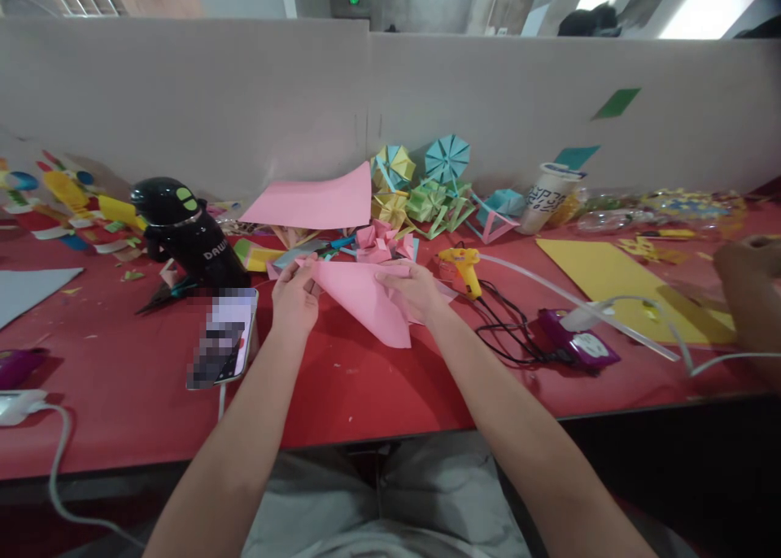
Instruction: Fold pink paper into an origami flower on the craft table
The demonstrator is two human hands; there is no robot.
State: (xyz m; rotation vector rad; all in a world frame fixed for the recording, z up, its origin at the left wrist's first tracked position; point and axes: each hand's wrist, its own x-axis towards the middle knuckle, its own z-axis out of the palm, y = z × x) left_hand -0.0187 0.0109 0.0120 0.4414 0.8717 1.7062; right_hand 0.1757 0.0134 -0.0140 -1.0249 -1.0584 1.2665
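A pink paper sheet (366,294) is held up between my two hands over the red table (366,395), one corner hanging down toward me. My left hand (296,294) pinches its left corner between thumb and fingers. On the right side, my right hand (415,288) grips the sheet's upper edge, thumb on top, with the paper bending beneath the fingers. Just behind the sheet lie folded pink paper pieces (379,241) and blue-handled scissors (342,243).
Left stand a black bottle (189,241) and a phone (235,338). To the right are a yellow glue gun (464,269), cables, a purple power strip (577,342), yellow paper (610,285) and a cup (546,200). Another person's hand (748,265) rests at far right.
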